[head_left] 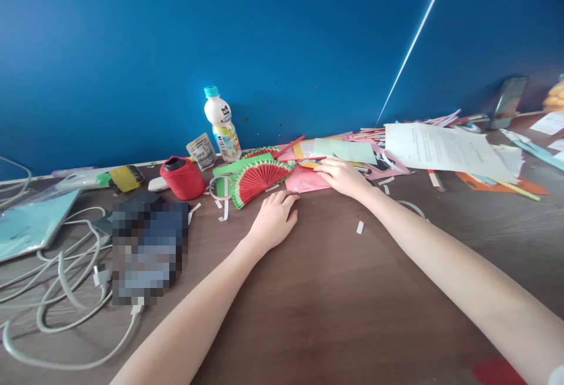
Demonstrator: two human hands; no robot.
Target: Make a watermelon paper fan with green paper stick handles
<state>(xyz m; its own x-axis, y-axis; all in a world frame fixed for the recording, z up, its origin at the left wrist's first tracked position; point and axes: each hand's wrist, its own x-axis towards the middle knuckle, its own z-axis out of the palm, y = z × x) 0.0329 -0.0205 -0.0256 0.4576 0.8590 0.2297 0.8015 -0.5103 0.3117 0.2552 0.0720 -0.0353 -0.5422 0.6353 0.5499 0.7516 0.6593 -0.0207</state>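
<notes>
My left hand lies on the brown table, fingers loosely spread with nothing in them. Just beyond it sits a folded paper fan, red with a green and white edge, like a watermelon slice. A second, similar fan is partly hidden behind it, by green paper. My right hand reaches over pink paper, fingers stretched out and touching the pile. Near its fingertips is a thin yellow-orange item, too small to name. A pale green sheet lies behind this hand.
A bottle, a small pouch and a red thread spool stand along the blue wall. White cables and a pixelated object lie left. A printed sheet and paper scraps lie right.
</notes>
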